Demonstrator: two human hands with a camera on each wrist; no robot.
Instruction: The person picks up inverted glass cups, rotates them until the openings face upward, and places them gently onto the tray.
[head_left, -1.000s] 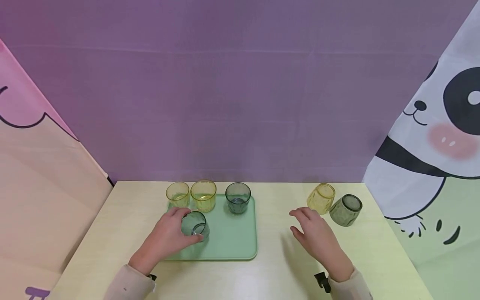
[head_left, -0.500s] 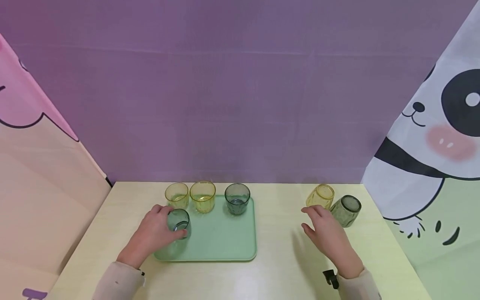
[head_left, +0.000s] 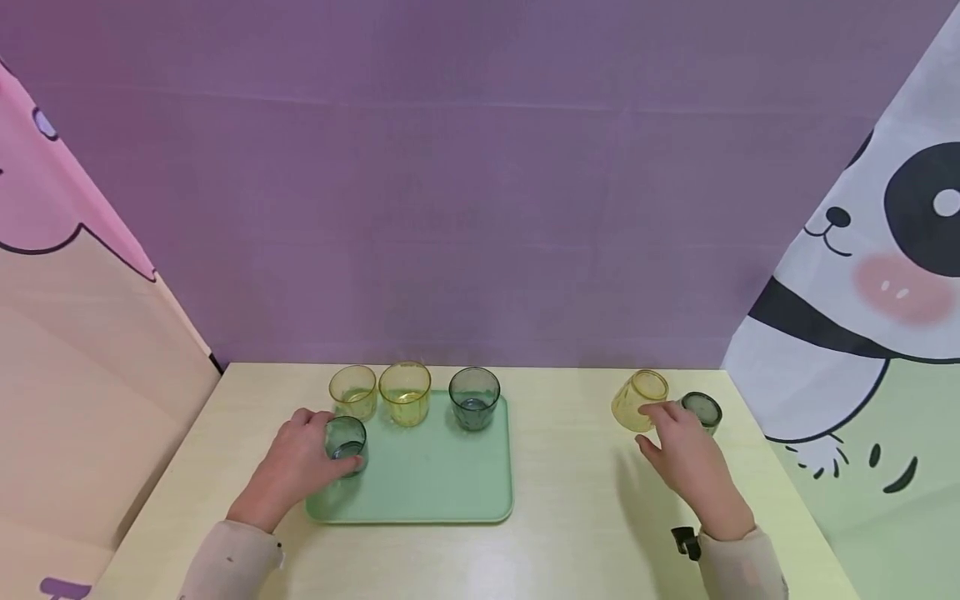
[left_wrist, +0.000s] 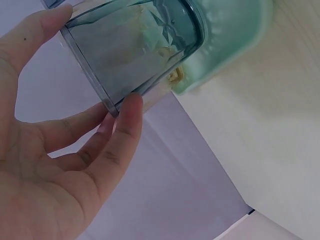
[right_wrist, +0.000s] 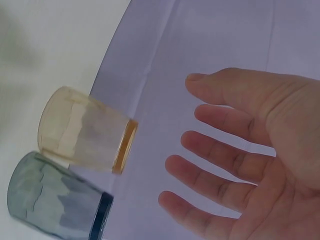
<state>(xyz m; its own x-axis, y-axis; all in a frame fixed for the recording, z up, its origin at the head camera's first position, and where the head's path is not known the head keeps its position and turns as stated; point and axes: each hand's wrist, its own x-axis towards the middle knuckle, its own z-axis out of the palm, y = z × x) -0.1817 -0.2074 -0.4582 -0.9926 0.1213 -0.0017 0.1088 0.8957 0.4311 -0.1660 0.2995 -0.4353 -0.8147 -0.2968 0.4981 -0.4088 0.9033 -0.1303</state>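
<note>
My left hand pinches a blue-green glass tumbler by its rim, thumb on one side and fingertips on the other. The tumbler stands upright over the front left part of a green tray. My right hand hovers at the right with fingers spread and nothing in them. Just beyond it are two upside-down tumblers, a yellow one and a grey-green one. The hand partly covers the grey-green one in the head view; both tumblers lie ahead of the fingertips in the right wrist view.
Along the tray's back edge stand three upright tumblers: a yellow-green one, a yellow one and a dark grey one. Behind the pale wooden table hangs a purple cloth.
My left hand has carried the blue-green tumbler leftward across the tray. My right hand has moved right, closer to the two upside-down tumblers.
</note>
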